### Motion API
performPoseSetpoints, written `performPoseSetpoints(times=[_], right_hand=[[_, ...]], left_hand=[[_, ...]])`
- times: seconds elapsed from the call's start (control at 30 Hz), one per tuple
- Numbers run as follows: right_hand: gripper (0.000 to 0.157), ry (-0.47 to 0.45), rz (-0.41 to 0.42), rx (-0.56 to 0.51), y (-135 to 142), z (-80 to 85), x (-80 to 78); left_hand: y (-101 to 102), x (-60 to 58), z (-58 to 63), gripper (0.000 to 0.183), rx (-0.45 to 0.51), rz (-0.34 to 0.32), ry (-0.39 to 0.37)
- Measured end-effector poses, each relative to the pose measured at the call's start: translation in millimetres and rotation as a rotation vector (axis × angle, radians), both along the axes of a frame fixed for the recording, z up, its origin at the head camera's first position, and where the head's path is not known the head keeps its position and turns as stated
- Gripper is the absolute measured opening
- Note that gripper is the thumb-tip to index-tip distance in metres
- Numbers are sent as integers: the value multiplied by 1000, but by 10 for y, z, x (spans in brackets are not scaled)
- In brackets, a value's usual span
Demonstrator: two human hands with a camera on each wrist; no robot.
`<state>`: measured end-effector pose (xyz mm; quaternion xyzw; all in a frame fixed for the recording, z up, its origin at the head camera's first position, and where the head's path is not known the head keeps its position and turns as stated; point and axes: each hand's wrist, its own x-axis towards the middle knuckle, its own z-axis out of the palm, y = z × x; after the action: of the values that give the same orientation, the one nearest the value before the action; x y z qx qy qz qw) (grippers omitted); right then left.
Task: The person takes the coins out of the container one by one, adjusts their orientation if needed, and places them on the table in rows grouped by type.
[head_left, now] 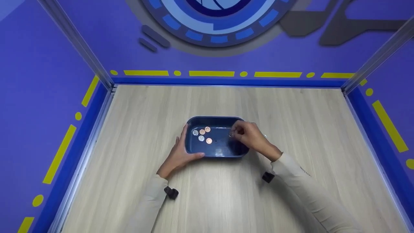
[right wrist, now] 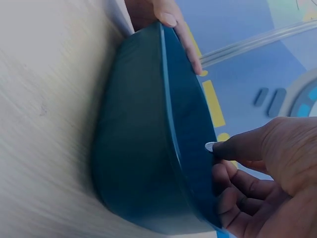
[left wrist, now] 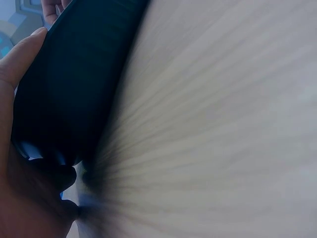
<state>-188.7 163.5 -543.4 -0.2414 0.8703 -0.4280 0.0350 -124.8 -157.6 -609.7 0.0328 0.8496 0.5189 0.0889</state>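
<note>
A dark blue rectangular container (head_left: 223,153) sits on the table, with several coins lying in its left half. Some are copper coins (head_left: 209,140), others silver coins (head_left: 195,132). My left hand (head_left: 179,153) grips the container's left end, thumb along the near rim and fingers around the side. Over the container's right part, my right hand (head_left: 247,134) has thumb and fingers brought together. A small silver coin (head_left: 230,134) shows at those fingertips, mostly covered. In the right wrist view, a pale, shiny spot appears at the thumb tip.
The wooden table (head_left: 145,113) extends around the container. A small shiny thing (head_left: 265,136), partly hidden behind my right hand, lies just right of the container. Blue panels (head_left: 210,61) with yellow marks and metal frame rails close off the back and sides.
</note>
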Motion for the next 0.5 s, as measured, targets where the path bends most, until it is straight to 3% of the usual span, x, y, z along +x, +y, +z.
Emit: performPoseSetpoints(times=[0.5], right_hand=[[7,-19,-142,-86,315,13,36]], left_hand=[[10,19,11,143,-4,15,-32]])
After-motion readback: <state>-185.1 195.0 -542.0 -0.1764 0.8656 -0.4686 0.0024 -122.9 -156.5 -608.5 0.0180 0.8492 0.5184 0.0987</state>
